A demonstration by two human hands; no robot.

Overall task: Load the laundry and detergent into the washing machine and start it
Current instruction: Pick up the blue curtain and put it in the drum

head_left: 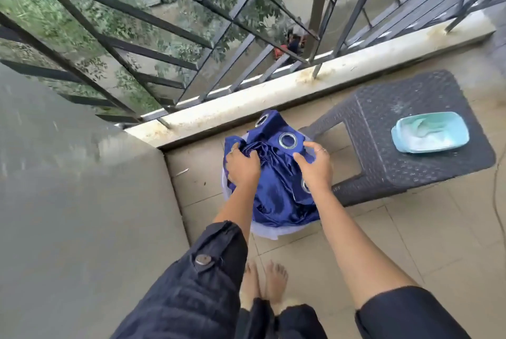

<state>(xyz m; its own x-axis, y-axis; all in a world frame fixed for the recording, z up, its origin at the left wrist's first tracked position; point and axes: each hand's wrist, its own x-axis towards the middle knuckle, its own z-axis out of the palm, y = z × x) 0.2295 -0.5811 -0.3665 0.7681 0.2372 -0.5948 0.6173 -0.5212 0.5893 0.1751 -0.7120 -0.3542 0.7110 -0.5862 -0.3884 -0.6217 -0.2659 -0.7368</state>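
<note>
A bundled blue curtain (pixel 276 190) with metal eyelets fills a pale lavender basin (pixel 262 229) on the tiled balcony floor. My left hand (pixel 242 166) grips the cloth on its left side. My right hand (pixel 315 164) clutches the cloth on the right, just below one eyelet. A light blue tub of white detergent powder (pixel 430 132) with a scoop in it rests on a dark plastic stool (pixel 405 174) to the right of the basin. No washing machine can be made out with certainty.
A large grey surface (pixel 82 188) fills the left side, right next to the basin. A black metal railing (pixel 191 37) on a low white kerb (pixel 273 92) borders the balcony ahead. My bare feet (pixel 264 284) stand on beige tiles behind the basin.
</note>
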